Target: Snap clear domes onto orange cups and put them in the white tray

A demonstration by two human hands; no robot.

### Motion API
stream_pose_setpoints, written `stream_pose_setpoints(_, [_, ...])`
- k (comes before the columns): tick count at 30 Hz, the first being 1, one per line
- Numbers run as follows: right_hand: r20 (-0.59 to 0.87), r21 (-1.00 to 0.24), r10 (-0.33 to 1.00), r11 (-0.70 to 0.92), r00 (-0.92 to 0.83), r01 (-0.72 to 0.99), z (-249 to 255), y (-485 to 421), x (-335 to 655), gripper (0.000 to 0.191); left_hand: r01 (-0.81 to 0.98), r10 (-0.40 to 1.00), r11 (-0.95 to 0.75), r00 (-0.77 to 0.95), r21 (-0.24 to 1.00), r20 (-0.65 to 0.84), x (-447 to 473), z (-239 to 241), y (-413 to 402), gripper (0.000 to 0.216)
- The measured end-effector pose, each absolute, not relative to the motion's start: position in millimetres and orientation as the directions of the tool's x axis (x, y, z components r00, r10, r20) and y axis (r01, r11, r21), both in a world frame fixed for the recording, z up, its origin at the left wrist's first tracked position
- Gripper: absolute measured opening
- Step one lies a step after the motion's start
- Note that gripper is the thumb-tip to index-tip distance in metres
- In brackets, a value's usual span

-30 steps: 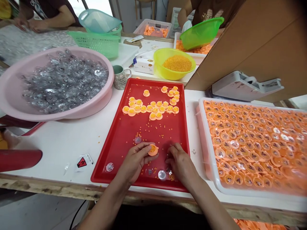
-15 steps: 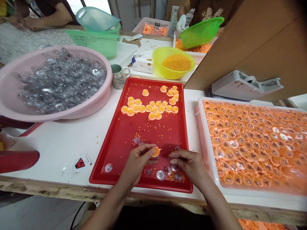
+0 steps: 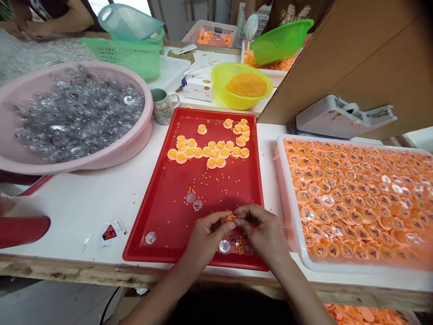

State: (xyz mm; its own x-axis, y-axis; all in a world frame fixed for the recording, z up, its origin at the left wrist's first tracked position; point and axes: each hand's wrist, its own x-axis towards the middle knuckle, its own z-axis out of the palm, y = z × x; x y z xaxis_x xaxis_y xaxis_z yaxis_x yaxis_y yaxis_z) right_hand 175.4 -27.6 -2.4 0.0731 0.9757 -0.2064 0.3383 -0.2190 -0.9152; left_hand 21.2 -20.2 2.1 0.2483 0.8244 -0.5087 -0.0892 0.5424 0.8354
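Orange disc (image 3: pixel 231 218) is pinched between your left hand (image 3: pixel 206 234) and your right hand (image 3: pixel 262 228), just above the near end of the red tray (image 3: pixel 169 189). Both hands are narrowed to a tight pinch, fingertips meeting around the disc and hiding most of it, so you cannot tell whether a cover is already on. Judging by the pieces around you, you are at the closing step, joining a clear dome to a bead-filled orange base. That calls for even pressure around the rim, then a careful release so no beads escape.

Just beneath your hands lie loose orange beads (image 3: pixel 240 247) and clear domes (image 3: pixel 190 197), with more beads scattered across the tray. Farther up the tray sits a cluster of filled discs (image 3: pixel 208 151). To your right, a white crate (image 3: pixel 297 243) holds packed rows of orange pieces with domes. To your left, a pink basin (image 3: pixel 149 117) holds a heap of clear domes (image 3: pixel 77 115). Beyond the tray, a yellow-green bowl (image 3: pixel 237 65) holds orange beads (image 3: pixel 245 85), and a mug (image 3: pixel 161 106) stands on the tabletop (image 3: pixel 67 212).
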Motion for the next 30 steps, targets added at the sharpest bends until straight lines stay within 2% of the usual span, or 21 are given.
stream_pose_setpoints(3, [-0.116,-0.905,0.984,-0.16,0.133,0.394,-3,-35,168,0.007,-0.064,0.874,0.467,0.184,0.882,-0.45,21,2,-22,0.024])
stream_pose_setpoints(6, [-0.117,-0.933,0.983,-0.159,0.144,0.324,-1,-45,161,0.004,-0.107,0.912,0.399,0.15,0.911,-0.382,19,3,-25,0.019])
stream_pose_setpoints(8, [-0.063,-0.945,0.989,-0.103,0.134,0.311,2,-50,159,0.005,-0.113,0.93,0.35,0.165,0.93,-0.33,17,6,-28,0.022])
stream_pose_setpoints(12, [0.155,-0.888,0.985,0.105,0.078,0.448,15,-54,163,0.01,-0.124,0.945,0.279,0.213,0.952,-0.25,13,10,-32,0.026])
stream_pose_setpoints(15, [0.227,-0.847,0.973,0.179,0.036,0.5,21,-55,167,0.015,-0.174,0.937,0.296,0.244,0.939,-0.25,11,15,-31,0.035])
stream_pose_setpoints(21, [0.264,-0.842,0.963,0.205,0.05,0.499,24,-59,168,0.016,-0.201,0.906,0.345,0.327,0.917,-0.269,11,20,-27,0.025])
stream_pose_setpoints(27, [0.226,-0.872,0.97,0.164,0.083,0.462,25,-58,166,0.015,-0.223,0.92,0.332,0.292,0.916,-0.262,11,16,-29,0.024])
stream_pose_setpoints(30, [0.156,-0.912,0.981,0.097,0.117,0.399,23,-58,165,0.012,-0.247,0.918,0.339,0.297,0.908,-0.262,11,14,-29,0.023])
